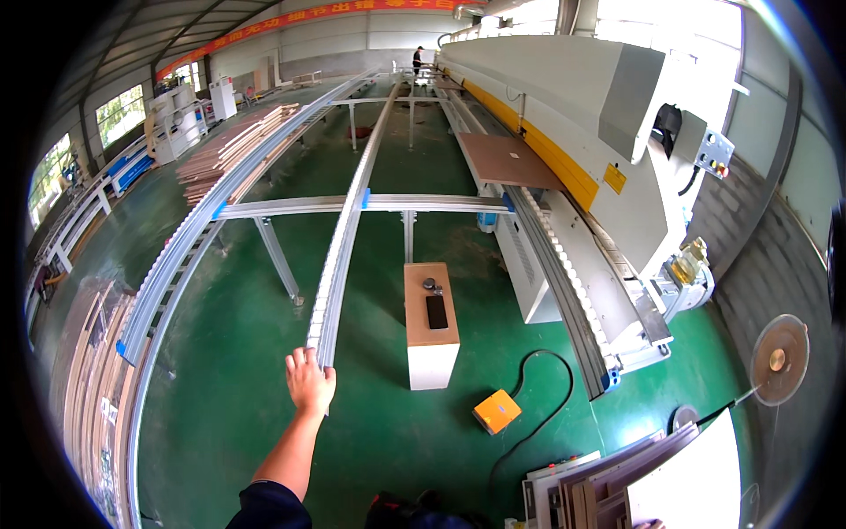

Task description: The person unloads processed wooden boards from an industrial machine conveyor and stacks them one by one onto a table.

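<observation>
My left hand (310, 381) rests palm down at the near end of the middle roller rail (339, 242), its fingers curled over the end and the thumb on the right side. The rail is a long aluminium profile with a row of small white rollers, running away from me. My right hand is not in view. To the right of the rail stands a small white cabinet with a wooden top (430, 304); a dark phone (436, 312) and a small round metallic object (429, 284) lie on it. A brown panel (507, 161) lies farther off, against the long machine.
The white machine (546, 97) with a yellow strip fills the right side. A yellow pedal box (497, 412) and its black cable lie on the green floor. Panels (608, 485) stand at the lower right; boards (233, 150) are stacked left. A person (418, 60) stands far back.
</observation>
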`<state>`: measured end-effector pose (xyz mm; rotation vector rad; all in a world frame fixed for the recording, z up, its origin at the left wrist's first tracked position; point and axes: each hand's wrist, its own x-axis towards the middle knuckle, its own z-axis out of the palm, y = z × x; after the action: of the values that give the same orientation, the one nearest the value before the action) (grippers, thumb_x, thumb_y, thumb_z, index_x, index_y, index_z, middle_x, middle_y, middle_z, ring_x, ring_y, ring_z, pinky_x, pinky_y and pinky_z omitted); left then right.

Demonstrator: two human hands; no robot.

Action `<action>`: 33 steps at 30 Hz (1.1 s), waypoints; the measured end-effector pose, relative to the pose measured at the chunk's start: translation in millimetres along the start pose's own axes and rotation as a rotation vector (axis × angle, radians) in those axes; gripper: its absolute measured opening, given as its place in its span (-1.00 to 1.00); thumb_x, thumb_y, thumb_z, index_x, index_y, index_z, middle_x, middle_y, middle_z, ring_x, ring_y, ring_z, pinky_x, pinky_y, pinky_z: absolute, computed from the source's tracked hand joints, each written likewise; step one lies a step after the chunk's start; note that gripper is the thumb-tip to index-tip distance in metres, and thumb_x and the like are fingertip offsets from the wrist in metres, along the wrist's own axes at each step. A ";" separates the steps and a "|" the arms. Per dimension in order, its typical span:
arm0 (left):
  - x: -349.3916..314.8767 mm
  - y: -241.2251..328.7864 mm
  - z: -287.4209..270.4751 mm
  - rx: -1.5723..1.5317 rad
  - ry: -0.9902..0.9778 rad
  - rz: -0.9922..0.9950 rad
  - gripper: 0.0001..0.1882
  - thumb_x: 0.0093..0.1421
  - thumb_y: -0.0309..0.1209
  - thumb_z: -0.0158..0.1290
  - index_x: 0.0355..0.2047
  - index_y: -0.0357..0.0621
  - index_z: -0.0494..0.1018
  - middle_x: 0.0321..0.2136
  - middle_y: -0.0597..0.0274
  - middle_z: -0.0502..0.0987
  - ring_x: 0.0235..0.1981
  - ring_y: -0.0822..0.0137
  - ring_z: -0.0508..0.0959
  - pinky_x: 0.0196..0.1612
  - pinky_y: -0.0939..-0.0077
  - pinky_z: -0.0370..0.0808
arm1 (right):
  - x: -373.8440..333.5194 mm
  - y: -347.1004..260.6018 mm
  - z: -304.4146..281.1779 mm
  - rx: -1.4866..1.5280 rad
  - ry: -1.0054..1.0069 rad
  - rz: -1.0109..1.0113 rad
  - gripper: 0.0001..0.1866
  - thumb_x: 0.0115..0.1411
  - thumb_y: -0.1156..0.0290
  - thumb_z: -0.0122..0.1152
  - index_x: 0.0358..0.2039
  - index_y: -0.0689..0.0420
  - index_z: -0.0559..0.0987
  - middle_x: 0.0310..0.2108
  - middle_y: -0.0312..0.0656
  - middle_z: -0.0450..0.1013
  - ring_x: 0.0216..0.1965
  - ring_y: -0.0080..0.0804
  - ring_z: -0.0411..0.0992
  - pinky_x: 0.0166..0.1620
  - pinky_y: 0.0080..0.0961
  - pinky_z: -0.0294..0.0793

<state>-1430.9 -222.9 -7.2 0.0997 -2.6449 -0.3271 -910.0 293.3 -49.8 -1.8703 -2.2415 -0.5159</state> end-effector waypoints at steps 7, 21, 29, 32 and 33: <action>2.7 9.9 -6.9 -0.008 0.017 0.017 -0.60 -0.07 -0.37 0.14 -0.19 -0.19 0.37 -0.16 0.12 0.35 -0.08 0.09 0.32 -0.01 0.24 0.34 | 2.7 7.5 6.2 -0.075 -0.076 -0.050 -0.56 0.17 0.11 -0.29 -0.19 0.15 0.44 -0.22 -0.10 0.39 -0.17 -0.27 0.33 -0.04 -0.37 0.27; 2.1 -0.7 2.4 0.000 0.014 0.021 -0.61 -0.06 -0.38 0.11 -0.18 -0.18 0.36 -0.14 0.13 0.34 -0.07 0.09 0.32 0.00 0.23 0.34 | -21.1 -221.8 -71.7 1.513 -0.486 -0.063 -0.60 0.02 0.59 0.13 -0.07 0.26 0.37 -0.18 -0.11 0.37 -0.17 -0.38 0.35 -0.10 -0.48 0.37; 1.6 4.4 2.1 0.001 0.020 0.015 -0.61 -0.09 -0.39 0.13 -0.21 -0.17 0.36 -0.18 0.13 0.34 -0.12 0.07 0.33 -0.05 0.23 0.36 | -5.2 -351.4 -122.0 1.707 -1.035 -0.241 -0.67 0.17 0.39 0.04 -0.06 0.21 0.40 -0.15 -0.13 0.41 -0.22 -0.37 0.43 -0.15 -0.46 0.40; 1.5 -1.0 5.7 -0.010 0.007 -0.003 -0.59 -0.11 -0.41 0.14 -0.20 -0.16 0.36 -0.17 0.12 0.34 -0.11 0.07 0.32 -0.05 0.22 0.36 | 6.7 -390.4 -132.0 1.737 -1.111 -0.244 -0.67 0.20 0.36 0.00 -0.05 0.22 0.39 -0.16 -0.10 0.41 -0.23 -0.32 0.45 -0.14 -0.43 0.42; 2.7 1.3 6.3 -0.014 0.012 -0.003 -0.59 -0.11 -0.41 0.14 -0.20 -0.16 0.36 -0.17 0.12 0.34 -0.11 0.07 0.32 -0.05 0.22 0.36 | 13.2 -402.0 -132.3 1.753 -1.145 -0.227 -0.67 0.21 0.35 -0.02 -0.04 0.23 0.38 -0.16 -0.08 0.42 -0.23 -0.29 0.46 -0.14 -0.41 0.43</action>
<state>-1436.2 -220.7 -11.1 0.1008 -2.6302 -0.3452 -1316.6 195.7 16.8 -0.7530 -1.7430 2.1769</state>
